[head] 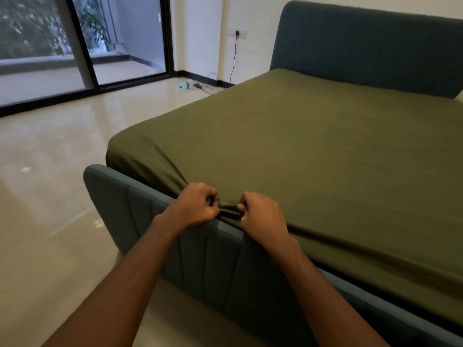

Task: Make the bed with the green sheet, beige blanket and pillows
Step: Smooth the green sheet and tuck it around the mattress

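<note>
Gripping sheet (300, 151) over footboard (200, 259), left hand (198, 206), right hand (263, 216); bottle (184, 84) beyond

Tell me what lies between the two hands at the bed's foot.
In the head view, a bunched fold of the green sheet lies between the left hand and right hand; both grip it at the footboard.

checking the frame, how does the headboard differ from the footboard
The headboard stands tall above the green sheet and looks plain; the footboard is low, with stitched vertical lines. The left hand and right hand grip the sheet at the footboard, not the headboard. Both are teal upholstery.
</note>
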